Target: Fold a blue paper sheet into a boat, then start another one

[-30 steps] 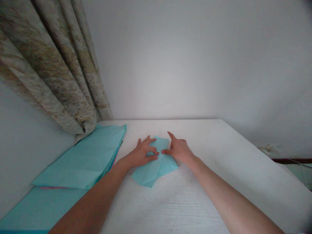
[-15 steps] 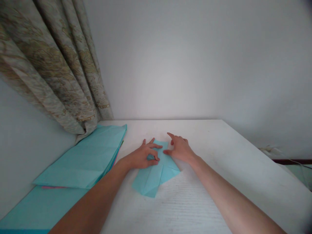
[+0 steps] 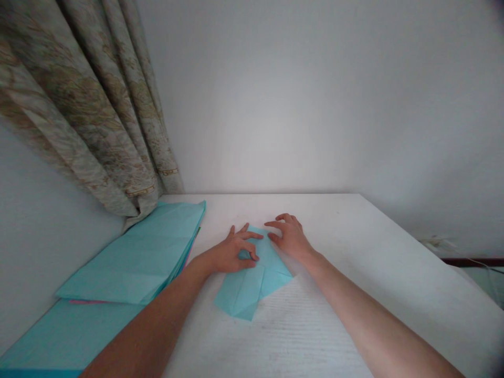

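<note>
A folded piece of light blue paper (image 3: 252,286) lies on the white table, with creases and a flap spreading toward me. My left hand (image 3: 236,249) rests on its left side, fingers spread, thumb and index fingertip pressing near its middle. Part of the paper is hidden under that hand. At the paper's far right edge is my right hand (image 3: 289,233), its index finger and thumb apart near the upper corner. I cannot tell whether the right fingertips touch the paper.
A stack of larger light blue sheets (image 3: 137,262), with pink edges peeking out, lies on the left of the white table (image 3: 315,315). A patterned curtain (image 3: 86,105) hangs above it. The white wall (image 3: 268,105) borders the table's far edge. A cable (image 3: 482,261) runs at the right.
My right hand has shifted slightly, its index finger now lower and pointing to the paper's top corner and its thumb drawn up. My left hand stays in place on the paper.
</note>
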{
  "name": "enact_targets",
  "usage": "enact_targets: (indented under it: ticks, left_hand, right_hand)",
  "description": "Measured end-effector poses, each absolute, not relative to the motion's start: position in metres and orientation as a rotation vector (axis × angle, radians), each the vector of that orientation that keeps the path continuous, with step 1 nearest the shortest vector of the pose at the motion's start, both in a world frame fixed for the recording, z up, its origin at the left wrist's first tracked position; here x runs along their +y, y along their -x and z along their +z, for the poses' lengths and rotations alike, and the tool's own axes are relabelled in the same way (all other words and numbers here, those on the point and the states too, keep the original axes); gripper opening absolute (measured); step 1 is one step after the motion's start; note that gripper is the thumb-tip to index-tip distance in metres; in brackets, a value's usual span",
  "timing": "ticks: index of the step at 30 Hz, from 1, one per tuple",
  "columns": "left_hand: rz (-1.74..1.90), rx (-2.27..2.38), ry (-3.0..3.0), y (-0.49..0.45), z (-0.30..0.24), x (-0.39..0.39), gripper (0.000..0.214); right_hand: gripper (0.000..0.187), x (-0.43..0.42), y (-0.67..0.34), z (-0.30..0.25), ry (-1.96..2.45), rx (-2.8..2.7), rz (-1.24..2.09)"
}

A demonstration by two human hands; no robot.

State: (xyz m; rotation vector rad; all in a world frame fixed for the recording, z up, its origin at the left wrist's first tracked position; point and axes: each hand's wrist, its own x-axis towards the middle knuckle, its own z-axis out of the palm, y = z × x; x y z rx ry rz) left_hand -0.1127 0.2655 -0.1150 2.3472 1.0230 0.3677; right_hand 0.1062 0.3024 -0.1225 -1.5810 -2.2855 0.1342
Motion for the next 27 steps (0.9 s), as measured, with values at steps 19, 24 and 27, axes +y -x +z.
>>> enact_targets:
  ticks: [19,24,27]
  left_hand:
    - [0.435,1.063,-2.283,0.112,-0.121,0.271,0.023]
    - [0.509,1.090,-2.247,0.112,-0.124,0.273,0.046]
    - [0.546,1.097,-2.252,0.112,-0.127,0.273,0.052]
  right_hand:
    - [0.031,0.297,-0.103,-0.119,1.510,-2.417,0.128]
    - [0.036,0.294,-0.102,-0.117,1.496,-2.469,0.120]
    - [0.040,0.292,-0.100,-0.117,1.534,-2.489,0.106]
